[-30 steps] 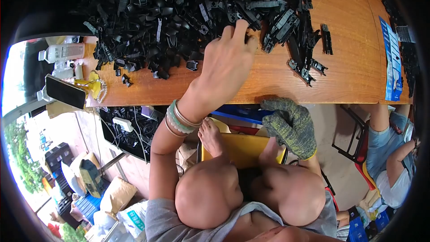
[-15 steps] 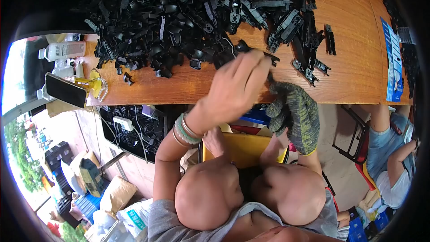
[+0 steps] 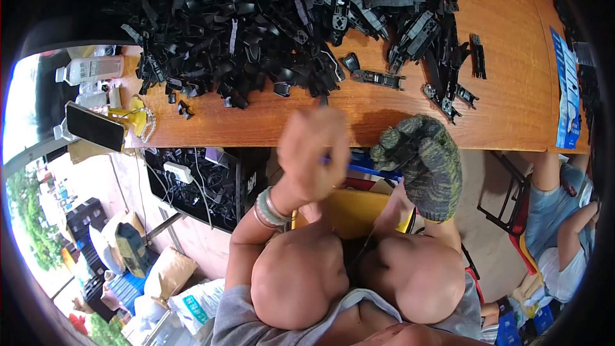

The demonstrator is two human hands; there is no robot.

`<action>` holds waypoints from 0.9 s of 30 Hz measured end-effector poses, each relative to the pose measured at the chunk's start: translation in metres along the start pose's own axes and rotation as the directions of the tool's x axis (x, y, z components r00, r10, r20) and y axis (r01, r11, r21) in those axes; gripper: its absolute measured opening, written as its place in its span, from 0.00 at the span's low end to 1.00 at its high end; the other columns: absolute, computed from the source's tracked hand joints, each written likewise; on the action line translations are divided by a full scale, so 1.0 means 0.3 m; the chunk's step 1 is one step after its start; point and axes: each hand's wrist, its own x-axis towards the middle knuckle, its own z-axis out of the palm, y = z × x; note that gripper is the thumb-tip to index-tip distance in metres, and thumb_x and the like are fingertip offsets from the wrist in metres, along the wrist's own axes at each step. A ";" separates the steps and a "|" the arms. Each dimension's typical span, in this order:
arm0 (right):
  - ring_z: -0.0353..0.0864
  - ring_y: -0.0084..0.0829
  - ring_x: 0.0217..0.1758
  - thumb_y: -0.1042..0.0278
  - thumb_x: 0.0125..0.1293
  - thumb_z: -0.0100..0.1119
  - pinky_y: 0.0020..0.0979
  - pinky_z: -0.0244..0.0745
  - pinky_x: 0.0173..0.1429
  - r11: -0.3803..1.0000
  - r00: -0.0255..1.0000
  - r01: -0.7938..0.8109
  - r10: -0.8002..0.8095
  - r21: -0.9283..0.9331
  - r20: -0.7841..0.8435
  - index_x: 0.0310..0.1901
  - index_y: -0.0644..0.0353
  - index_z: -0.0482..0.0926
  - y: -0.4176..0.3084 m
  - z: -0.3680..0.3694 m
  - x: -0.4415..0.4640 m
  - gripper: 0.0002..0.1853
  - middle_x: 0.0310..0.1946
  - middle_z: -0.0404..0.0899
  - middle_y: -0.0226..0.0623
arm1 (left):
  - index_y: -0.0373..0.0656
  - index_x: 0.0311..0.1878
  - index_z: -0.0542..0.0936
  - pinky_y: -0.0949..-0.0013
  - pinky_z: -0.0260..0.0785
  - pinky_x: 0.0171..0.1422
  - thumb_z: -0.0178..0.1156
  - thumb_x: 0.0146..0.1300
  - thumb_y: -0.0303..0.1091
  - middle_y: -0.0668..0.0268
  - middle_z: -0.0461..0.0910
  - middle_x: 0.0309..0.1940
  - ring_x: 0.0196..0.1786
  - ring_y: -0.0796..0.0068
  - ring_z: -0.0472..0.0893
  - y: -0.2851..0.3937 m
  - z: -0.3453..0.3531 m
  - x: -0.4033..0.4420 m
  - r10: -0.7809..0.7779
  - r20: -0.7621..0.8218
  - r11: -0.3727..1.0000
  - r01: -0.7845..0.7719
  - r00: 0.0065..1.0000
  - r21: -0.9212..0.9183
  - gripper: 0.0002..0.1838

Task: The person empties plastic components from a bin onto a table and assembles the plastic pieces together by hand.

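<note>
My left hand, bare with bracelets at the wrist, is blurred over the table's near edge. Its fingers look curled, but motion hides whether they hold anything. The gloved right hand is closed to its right; something dark shows between its fingers, too unclear to name. Beyond both hands, a black clip-like part lies on the wooden table, with a small curved black piece near its left end. A large heap of black plastic parts covers the table's far left and middle.
A phone on a yellow stand and a bottle are at the left. Below the table are a black bin with a power strip and a yellow seat. Another person sits at the right, near a blue packet.
My left hand has gone from the heap back over the table edge. A black part and small piece now lie apart from the heap. My gloved hand rose slightly and curled.
</note>
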 end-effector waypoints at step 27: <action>0.80 0.37 0.40 0.76 0.58 0.53 0.32 0.76 0.42 0.198 0.743 0.645 -0.386 -0.738 0.546 0.48 0.56 0.77 -0.016 -0.055 0.020 0.15 0.44 0.79 0.41 | 0.28 0.34 0.80 0.79 0.69 0.26 0.54 0.56 0.15 0.60 0.78 0.27 0.23 0.80 0.78 0.042 -0.023 0.109 -0.408 0.596 0.697 0.657 0.692 -0.286 0.06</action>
